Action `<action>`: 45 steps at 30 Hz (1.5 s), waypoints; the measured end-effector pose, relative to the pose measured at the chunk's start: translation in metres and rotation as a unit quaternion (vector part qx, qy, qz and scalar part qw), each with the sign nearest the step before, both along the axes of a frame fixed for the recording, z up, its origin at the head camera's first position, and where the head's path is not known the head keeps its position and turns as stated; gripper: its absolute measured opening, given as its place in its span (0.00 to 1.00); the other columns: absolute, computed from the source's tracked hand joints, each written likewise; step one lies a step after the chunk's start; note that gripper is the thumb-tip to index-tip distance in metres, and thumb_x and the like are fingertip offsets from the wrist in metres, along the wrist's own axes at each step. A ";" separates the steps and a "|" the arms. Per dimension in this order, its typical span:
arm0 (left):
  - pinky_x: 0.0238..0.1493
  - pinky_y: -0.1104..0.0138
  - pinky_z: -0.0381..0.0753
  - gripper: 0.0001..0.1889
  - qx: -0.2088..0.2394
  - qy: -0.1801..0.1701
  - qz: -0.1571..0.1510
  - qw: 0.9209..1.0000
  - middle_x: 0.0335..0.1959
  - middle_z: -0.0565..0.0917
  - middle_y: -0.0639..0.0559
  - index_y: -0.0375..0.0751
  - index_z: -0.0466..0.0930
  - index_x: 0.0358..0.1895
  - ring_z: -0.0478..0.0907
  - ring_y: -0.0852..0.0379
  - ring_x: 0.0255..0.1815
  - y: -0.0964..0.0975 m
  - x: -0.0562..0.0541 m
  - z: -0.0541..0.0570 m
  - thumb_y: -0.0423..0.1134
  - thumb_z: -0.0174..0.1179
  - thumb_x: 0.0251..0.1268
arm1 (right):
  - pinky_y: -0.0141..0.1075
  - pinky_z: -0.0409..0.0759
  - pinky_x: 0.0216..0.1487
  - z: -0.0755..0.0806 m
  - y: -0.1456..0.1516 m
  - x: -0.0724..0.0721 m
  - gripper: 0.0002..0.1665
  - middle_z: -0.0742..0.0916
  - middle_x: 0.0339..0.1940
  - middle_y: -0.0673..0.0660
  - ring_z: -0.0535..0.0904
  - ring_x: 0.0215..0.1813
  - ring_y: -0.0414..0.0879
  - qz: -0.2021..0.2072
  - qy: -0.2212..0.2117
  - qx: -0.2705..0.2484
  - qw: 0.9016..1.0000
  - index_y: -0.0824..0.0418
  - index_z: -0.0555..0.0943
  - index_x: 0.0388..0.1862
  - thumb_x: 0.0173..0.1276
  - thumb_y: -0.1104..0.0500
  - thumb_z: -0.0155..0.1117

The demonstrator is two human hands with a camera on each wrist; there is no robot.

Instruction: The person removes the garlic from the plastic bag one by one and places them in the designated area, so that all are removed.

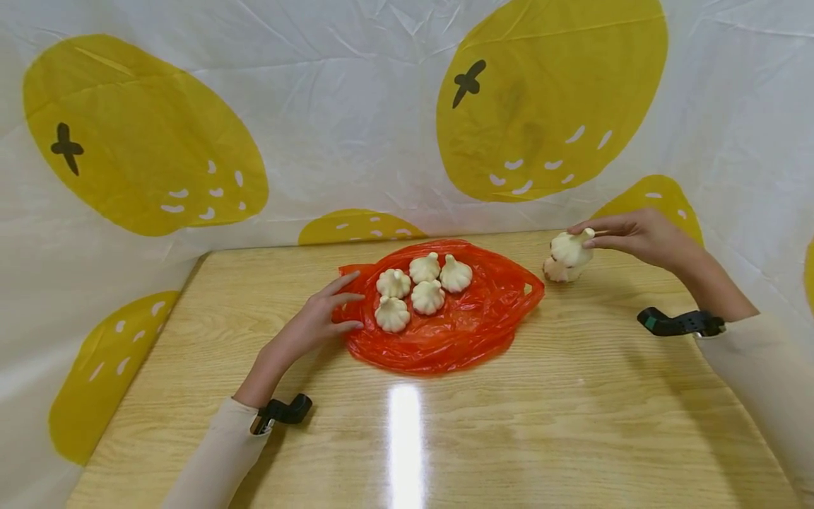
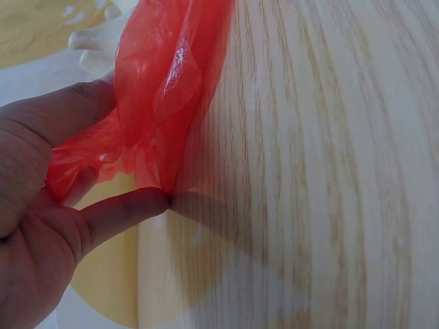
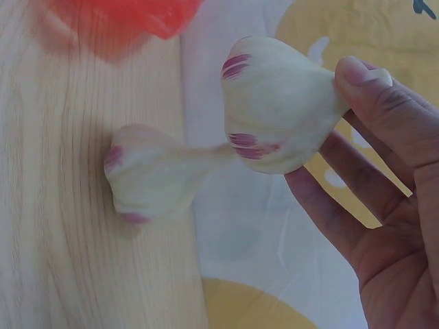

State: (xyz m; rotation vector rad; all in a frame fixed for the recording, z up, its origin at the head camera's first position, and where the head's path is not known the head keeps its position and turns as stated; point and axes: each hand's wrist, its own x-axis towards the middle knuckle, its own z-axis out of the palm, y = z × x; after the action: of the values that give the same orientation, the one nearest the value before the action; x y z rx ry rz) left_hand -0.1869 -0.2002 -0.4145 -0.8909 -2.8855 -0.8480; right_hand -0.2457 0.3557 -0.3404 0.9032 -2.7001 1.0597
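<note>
My right hand point(image 1: 655, 239) pinches a garlic bulb point(image 1: 570, 249) by its stem, above the table at the right. Just beneath it, another garlic bulb point(image 1: 559, 270) lies on the wood, partly covered in the head view. Purple streaks mark the held bulb in the right wrist view. Several pale bulbs point(image 1: 428, 297) sit together on the left half of a flattened red plastic bag point(image 1: 470, 339). At the bag's left edge is my left hand point(image 1: 311, 318), its fingers spread and fairly straight. In the left wrist view, red film lies between its thumb and fingers point(image 2: 127, 212).
The wooden table point(image 1: 509, 438) reaches back to a white cloth point(image 1: 356, 141) with yellow fruit shapes, which hangs behind and at the sides. A bag handle loop points right toward the lone bulb. Light glares on the table in front of the bag.
</note>
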 end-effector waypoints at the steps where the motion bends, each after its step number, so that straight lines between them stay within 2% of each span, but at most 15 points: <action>1: 0.72 0.44 0.68 0.25 0.000 0.001 -0.001 1.000 0.78 0.63 0.41 0.33 0.83 0.60 0.62 0.35 0.76 0.000 -0.001 0.000 0.38 0.74 0.60 | 0.18 0.78 0.42 0.000 0.002 -0.001 0.18 0.90 0.49 0.42 0.83 0.47 0.27 -0.001 -0.001 0.000 1.000 0.63 0.88 0.55 0.68 0.72 0.67; 7: 0.73 0.45 0.67 0.25 0.001 0.003 -0.006 1.000 0.78 0.63 0.40 0.32 0.83 0.59 0.62 0.35 0.76 0.001 -0.003 0.001 0.37 0.75 0.59 | 0.18 0.78 0.39 -0.001 0.012 -0.003 0.18 0.90 0.47 0.40 0.83 0.45 0.27 -0.022 -0.002 0.008 1.000 0.62 0.88 0.54 0.66 0.71 0.69; 10: 0.73 0.45 0.67 0.25 -0.001 0.001 -0.005 1.000 0.78 0.63 0.40 0.32 0.83 0.59 0.62 0.35 0.76 0.001 -0.003 0.001 0.37 0.75 0.59 | 0.20 0.76 0.34 -0.001 0.016 -0.004 0.18 0.89 0.46 0.35 0.83 0.40 0.29 -0.040 -0.003 0.017 0.999 0.60 0.89 0.54 0.66 0.69 0.70; 13: 0.73 0.45 0.67 0.25 -0.002 0.000 -0.002 1.000 0.78 0.63 0.40 0.32 0.83 0.59 0.62 0.34 0.76 0.000 -0.002 0.001 0.38 0.74 0.60 | 0.25 0.71 0.27 -0.001 0.019 -0.006 0.17 0.88 0.44 0.30 0.78 0.29 0.31 -0.063 -0.009 0.030 0.998 0.57 0.89 0.54 0.67 0.66 0.71; 17: 0.73 0.45 0.67 0.25 -0.001 -0.003 0.001 1.000 0.79 0.63 0.41 0.33 0.83 0.59 0.62 0.35 0.76 0.000 -0.002 0.001 0.38 0.75 0.59 | 0.23 0.71 0.29 0.000 0.024 -0.008 0.16 0.88 0.43 0.29 0.77 0.31 0.28 -0.088 -0.022 0.043 0.995 0.55 0.89 0.54 0.67 0.64 0.72; 19: 0.73 0.45 0.67 0.25 0.000 -0.003 0.001 1.000 0.79 0.63 0.41 0.33 0.83 0.59 0.62 0.35 0.77 0.000 -0.001 0.001 0.38 0.75 0.59 | 0.21 0.73 0.34 0.000 0.027 -0.008 0.16 0.88 0.43 0.31 0.80 0.37 0.28 -0.093 -0.031 0.046 0.994 0.55 0.89 0.54 0.68 0.63 0.71; 22: 0.73 0.45 0.67 0.25 0.000 0.000 0.000 1.000 0.78 0.63 0.41 0.33 0.83 0.59 0.62 0.35 0.76 0.000 -0.002 0.001 0.38 0.75 0.59 | 0.21 0.73 0.33 0.000 0.032 -0.007 0.15 0.88 0.44 0.31 0.79 0.33 0.31 -0.099 -0.042 0.059 0.993 0.55 0.89 0.54 0.69 0.62 0.71; 25: 0.73 0.45 0.67 0.25 -0.001 0.002 -0.001 1.000 0.78 0.64 0.41 0.33 0.83 0.59 0.62 0.35 0.76 0.000 -0.002 0.000 0.38 0.75 0.59 | 0.28 0.69 0.26 0.000 0.038 -0.007 0.14 0.86 0.43 0.27 0.68 0.20 0.35 -0.099 -0.040 0.080 0.991 0.54 0.89 0.54 0.70 0.60 0.70; 27: 0.73 0.45 0.67 0.25 -0.001 0.001 0.000 1.000 0.78 0.63 0.41 0.33 0.83 0.59 0.62 0.35 0.76 0.000 -0.002 0.000 0.38 0.75 0.59 | 0.32 0.66 0.21 0.000 0.040 -0.008 0.14 0.85 0.43 0.27 0.62 0.17 0.34 -0.096 -0.037 0.092 0.990 0.53 0.89 0.54 0.71 0.59 0.69; 31: 0.73 0.45 0.67 0.25 -0.002 -0.002 0.002 1.000 0.78 0.63 0.41 0.33 0.83 0.59 0.63 0.35 0.76 0.000 -0.002 0.000 0.38 0.75 0.59 | 0.36 0.61 0.18 -0.003 0.045 -0.010 0.14 0.90 0.45 0.39 0.55 0.17 0.34 -0.091 -0.036 0.122 0.988 0.53 0.89 0.54 0.70 0.58 0.70; 34: 0.73 0.45 0.67 0.25 0.000 -0.005 -0.001 1.000 0.78 0.63 0.41 0.32 0.83 0.59 0.62 0.35 0.76 0.000 -0.002 0.001 0.37 0.75 0.59 | 0.33 0.65 0.21 -0.006 0.047 -0.011 0.14 0.91 0.48 0.54 0.69 0.22 0.32 -0.069 -0.037 0.159 0.984 0.55 0.89 0.53 0.70 0.59 0.70; 35: 0.73 0.45 0.66 0.25 0.000 -0.006 -0.002 1.000 0.78 0.63 0.41 0.32 0.83 0.59 0.62 0.35 0.76 0.001 -0.002 0.001 0.37 0.75 0.59 | 0.33 0.65 0.21 -0.007 0.048 -0.012 0.14 0.91 0.48 0.57 0.69 0.22 0.32 -0.057 -0.034 0.172 0.983 0.55 0.89 0.53 0.69 0.60 0.70; 38: 0.73 0.45 0.66 0.25 0.000 -0.007 -0.002 1.000 0.78 0.63 0.40 0.31 0.83 0.59 0.62 0.35 0.76 0.001 -0.002 0.002 0.37 0.75 0.59 | 0.31 0.67 0.24 -0.008 0.048 -0.014 0.14 0.90 0.49 0.61 0.75 0.26 0.32 -0.021 -0.022 0.198 0.980 0.58 0.89 0.52 0.68 0.62 0.70; 41: 0.73 0.45 0.67 0.25 -0.002 -0.007 0.001 1.000 0.79 0.63 0.41 0.32 0.83 0.59 0.62 0.35 0.76 0.001 -0.001 0.002 0.37 0.75 0.59 | 0.31 0.65 0.24 -0.009 0.048 -0.016 0.14 0.91 0.48 0.61 0.69 0.20 0.33 -0.006 -0.015 0.208 0.978 0.59 0.89 0.51 0.67 0.62 0.70; 45: 0.73 0.46 0.68 0.25 0.001 -0.010 0.001 1.000 0.79 0.63 0.41 0.32 0.83 0.59 0.62 0.36 0.76 0.001 0.000 0.003 0.37 0.75 0.59 | 0.31 0.64 0.23 -0.012 0.049 -0.018 0.14 0.91 0.48 0.61 0.68 0.19 0.33 -0.009 -0.021 0.204 0.979 0.60 0.89 0.51 0.67 0.62 0.70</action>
State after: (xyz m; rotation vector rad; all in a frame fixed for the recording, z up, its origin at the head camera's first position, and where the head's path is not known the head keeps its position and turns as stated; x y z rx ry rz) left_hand -0.1873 -0.1990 -0.4115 -0.8841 -2.9013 -0.8630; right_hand -0.2636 0.4047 -0.3523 0.9120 -3.0123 0.5282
